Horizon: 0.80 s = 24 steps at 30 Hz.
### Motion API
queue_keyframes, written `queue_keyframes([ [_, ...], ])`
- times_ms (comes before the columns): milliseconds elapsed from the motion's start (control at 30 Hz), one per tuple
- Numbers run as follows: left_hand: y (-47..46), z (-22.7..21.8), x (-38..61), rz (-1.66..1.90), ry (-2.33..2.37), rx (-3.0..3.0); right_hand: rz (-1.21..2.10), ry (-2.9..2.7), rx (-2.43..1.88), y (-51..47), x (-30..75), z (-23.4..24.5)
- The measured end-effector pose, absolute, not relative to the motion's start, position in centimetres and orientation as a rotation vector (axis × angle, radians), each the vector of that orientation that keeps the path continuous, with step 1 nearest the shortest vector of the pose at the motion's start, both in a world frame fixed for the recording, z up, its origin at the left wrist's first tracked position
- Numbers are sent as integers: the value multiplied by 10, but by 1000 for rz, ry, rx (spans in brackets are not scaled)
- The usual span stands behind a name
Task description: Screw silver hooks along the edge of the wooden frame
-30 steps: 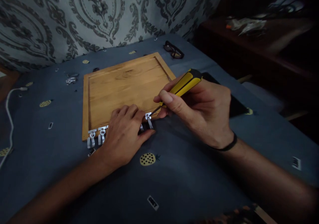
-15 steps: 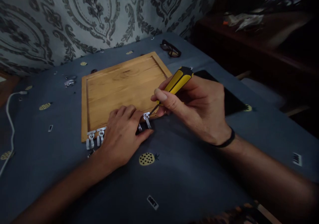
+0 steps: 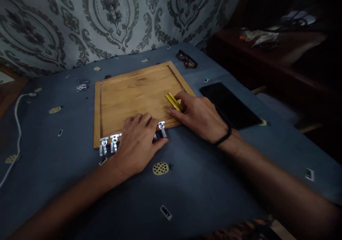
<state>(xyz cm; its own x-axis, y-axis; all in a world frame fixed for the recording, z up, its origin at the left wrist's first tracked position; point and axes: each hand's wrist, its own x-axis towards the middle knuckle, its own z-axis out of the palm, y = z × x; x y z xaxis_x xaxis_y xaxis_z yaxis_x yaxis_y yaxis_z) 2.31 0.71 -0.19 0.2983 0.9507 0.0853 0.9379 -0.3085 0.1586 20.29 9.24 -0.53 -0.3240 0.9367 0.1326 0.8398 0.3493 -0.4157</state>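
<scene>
A framed wooden board [image 3: 133,97] lies flat on the table, with several silver metal hooks [image 3: 103,146] along its near edge. My left hand [image 3: 139,142] grips that edge, fingers bent over the top and thumb below, covering the middle hooks. Just right of it, another silver hook [image 3: 162,129] shows beyond the thumb. My right hand [image 3: 201,115] is closed on a yellow-and-black screwdriver [image 3: 173,102], low over the board's near right corner. The screwdriver's tip is hidden from view.
A black tablet-like slab [image 3: 229,104] lies to the right of the board. Dark glasses [image 3: 187,59] rest behind it. Loose metal pieces [image 3: 82,87] lie back left, and a white cable [image 3: 18,126] runs along the left side. A patterned wall [image 3: 120,19] stands behind the table.
My right hand has lowered and moved away from the rightmost hook. The screwdriver has gone from tip-down at the hook to lying low over the board. My left hand stays put.
</scene>
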Motion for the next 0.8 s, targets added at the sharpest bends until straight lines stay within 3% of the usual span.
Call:
queue_keyframes([
  [200, 7, -1, 23, 221, 1796, 2451, 389, -2308, -1502, 88, 203, -5],
  [433, 7, -3, 22, 247, 1786, 2489, 630, -2419, -754, 76, 215, 3],
  [800, 7, -5, 22, 257, 1771, 2486, 692, -2452, -722, 78, 212, -13],
])
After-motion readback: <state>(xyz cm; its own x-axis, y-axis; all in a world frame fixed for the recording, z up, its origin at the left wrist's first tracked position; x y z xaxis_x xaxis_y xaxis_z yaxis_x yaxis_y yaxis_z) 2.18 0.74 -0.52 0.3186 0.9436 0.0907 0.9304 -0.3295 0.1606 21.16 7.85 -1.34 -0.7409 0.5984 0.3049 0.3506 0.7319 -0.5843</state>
